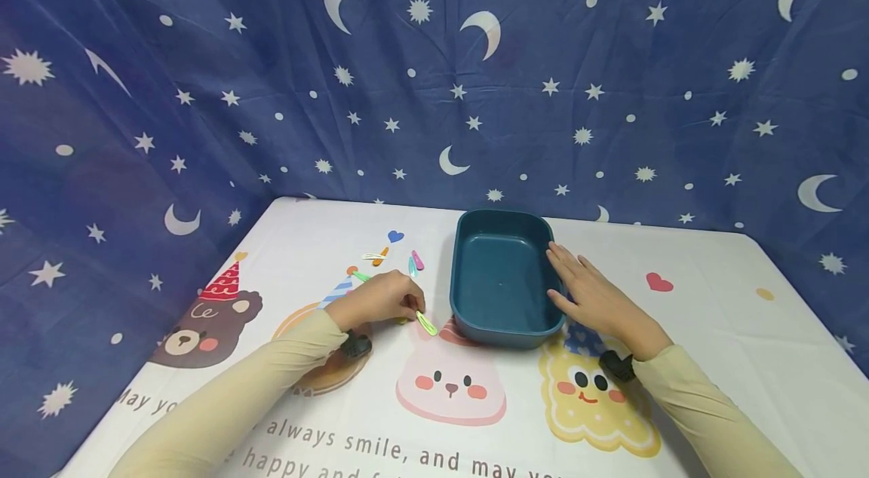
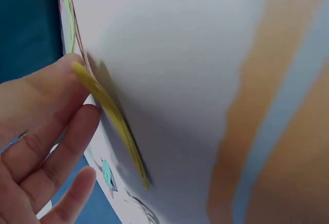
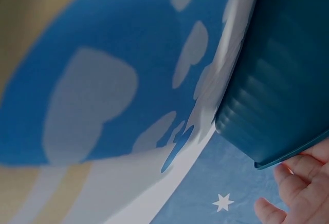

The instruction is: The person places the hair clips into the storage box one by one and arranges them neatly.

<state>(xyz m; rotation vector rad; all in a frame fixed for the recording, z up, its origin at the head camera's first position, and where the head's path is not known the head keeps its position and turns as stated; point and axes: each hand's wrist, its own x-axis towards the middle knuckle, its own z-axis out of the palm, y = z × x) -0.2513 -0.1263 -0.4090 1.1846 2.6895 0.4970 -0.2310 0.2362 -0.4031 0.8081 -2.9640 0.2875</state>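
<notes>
My left hand (image 1: 388, 297) is low over the cloth, left of a dark teal bin (image 1: 502, 331), its fingers bent downward. By its fingertips are a light green hair clip (image 1: 426, 323) and a yellow hair clip (image 2: 115, 113), whose upper end overlaps the thumb tip in the left wrist view. I cannot tell whether the fingers pinch either clip. My right hand (image 1: 592, 298) rests its extended fingers against the bin's right side, fingertips at the rim in the right wrist view. The bin's visible floor holds nothing.
Beyond my left hand lie more hair clips: an orange one (image 1: 381, 257), a white one (image 1: 373, 257), a pink one (image 1: 417, 260), a blue one (image 1: 412, 267) and a green one (image 1: 361, 277). A starry blue curtain (image 1: 407, 124) stands behind the printed white tablecloth (image 1: 720, 327).
</notes>
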